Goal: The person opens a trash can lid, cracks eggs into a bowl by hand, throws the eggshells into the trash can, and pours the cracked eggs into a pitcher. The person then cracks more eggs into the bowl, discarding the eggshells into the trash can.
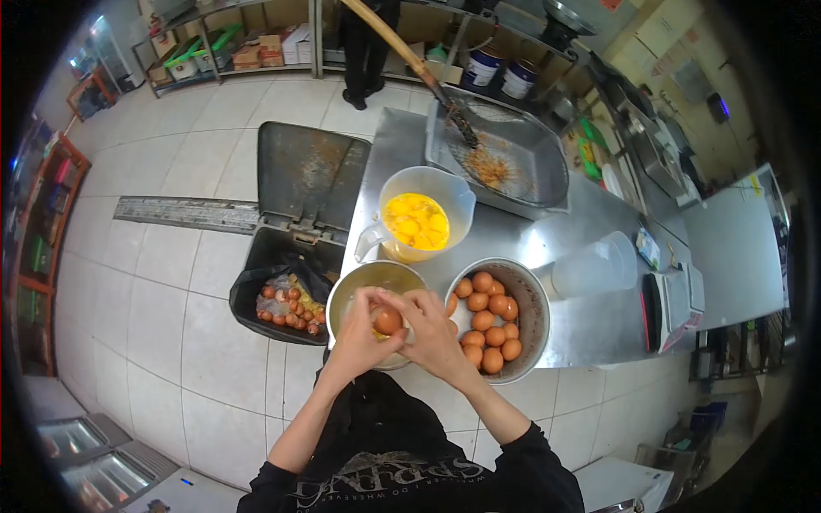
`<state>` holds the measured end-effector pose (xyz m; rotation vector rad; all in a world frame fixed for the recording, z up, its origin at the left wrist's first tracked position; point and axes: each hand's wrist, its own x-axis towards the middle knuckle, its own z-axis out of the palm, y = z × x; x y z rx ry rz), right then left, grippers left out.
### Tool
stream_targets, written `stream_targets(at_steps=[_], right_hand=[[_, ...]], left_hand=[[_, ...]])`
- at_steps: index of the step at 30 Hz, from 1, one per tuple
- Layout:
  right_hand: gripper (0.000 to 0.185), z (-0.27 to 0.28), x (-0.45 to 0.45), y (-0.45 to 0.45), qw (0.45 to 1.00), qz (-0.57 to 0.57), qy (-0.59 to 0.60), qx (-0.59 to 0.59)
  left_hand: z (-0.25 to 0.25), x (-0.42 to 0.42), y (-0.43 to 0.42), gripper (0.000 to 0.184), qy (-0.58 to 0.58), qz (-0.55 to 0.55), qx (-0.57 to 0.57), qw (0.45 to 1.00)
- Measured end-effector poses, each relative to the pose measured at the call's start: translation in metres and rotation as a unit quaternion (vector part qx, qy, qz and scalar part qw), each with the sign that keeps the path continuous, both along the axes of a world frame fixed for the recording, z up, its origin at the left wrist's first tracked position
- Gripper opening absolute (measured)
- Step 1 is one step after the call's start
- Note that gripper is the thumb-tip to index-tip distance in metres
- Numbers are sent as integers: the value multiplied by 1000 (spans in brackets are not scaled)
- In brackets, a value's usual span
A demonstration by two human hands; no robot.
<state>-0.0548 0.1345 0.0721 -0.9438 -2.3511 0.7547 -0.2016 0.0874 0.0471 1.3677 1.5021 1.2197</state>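
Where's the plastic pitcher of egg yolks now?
In the head view, the plastic pitcher stands near the left edge of the steel table, just beyond the left metal bowl and before the rectangular metal pan.

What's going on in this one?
The left hand and right hand hold a brown egg together over a metal bowl. More eggs sit in a round pan to the right, yolks in a jug beyond, and shells in the open bin at left.

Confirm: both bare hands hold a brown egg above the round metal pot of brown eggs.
No: the head view shows the bare left hand and right hand holding the brown egg above the round, pale-rimmed bowl, left of the metal pot.
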Motion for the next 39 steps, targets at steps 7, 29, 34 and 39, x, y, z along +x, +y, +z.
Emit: stream_targets(at_steps=[7,29,34,39], right_hand=[[47,-42,141,58,934,-272,-216,-87],[36,0,34,37,995,-2,76,-69],[40,18,23,34,867,39,193,-457],[49,3,13,25,979,77,43,-184]], left_hand=[[-30,-95,-38,51,230,162,-43,959],[31,-5,17,35,29,18,79,996],[32,0,15,44,-67,-36,85,994],[17,-15,4,43,17,-54,39,998]])
